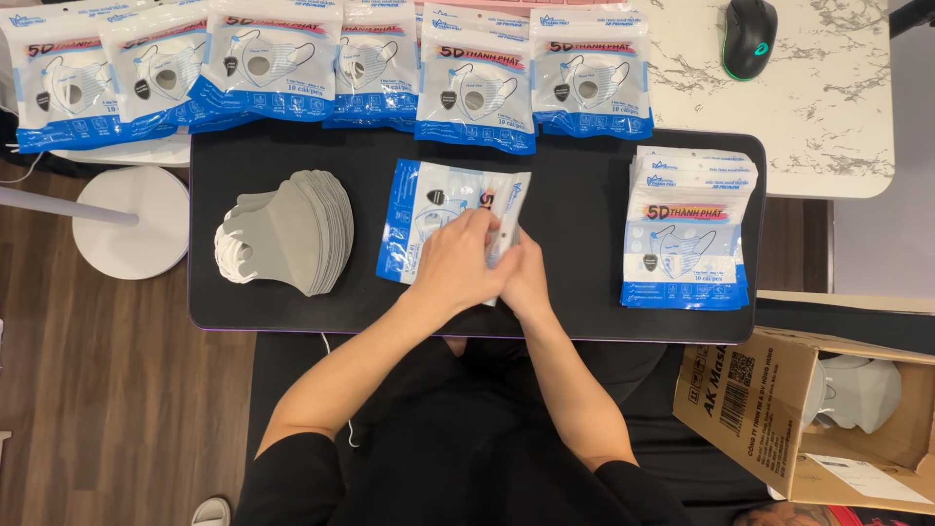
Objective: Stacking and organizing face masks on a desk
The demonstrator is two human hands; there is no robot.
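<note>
Near the middle of the black mat [243, 302] that covers the surface, I see both of my hands meeting on one blue and white mask packet [429, 209]. My left hand [456, 265] lies over the packet's lower right part with its fingers curled down onto the plastic, closed on it. My right hand [521, 278] sits just beside and partly under the left one, touching the packet's right edge; most of its fingers are hidden, so I cannot tell how firmly it is clamped. The packet lies flat on the mat, tilted slightly, its upper left corner free.

Left of the packet, well apart from my hands, a fanned stack of grey face masks [292, 232] rests on the mat, with white ear loops showing at its left end. On the right side of the mat stands a neat pile of empty packets [687, 229] of the same kind.

Along the far edge, a row of filled mask packets [370, 68] overlaps the mat's top border. Beyond them, a black computer mouse [749, 37] with a green glowing rim sits on the white marbled tabletop [838, 107].

Lower right, an open cardboard box [750, 404] lies on its side with more grey masks [862, 390] inside. A round white stool [131, 222] stands on the wooden floor [97, 390] at the left.
</note>
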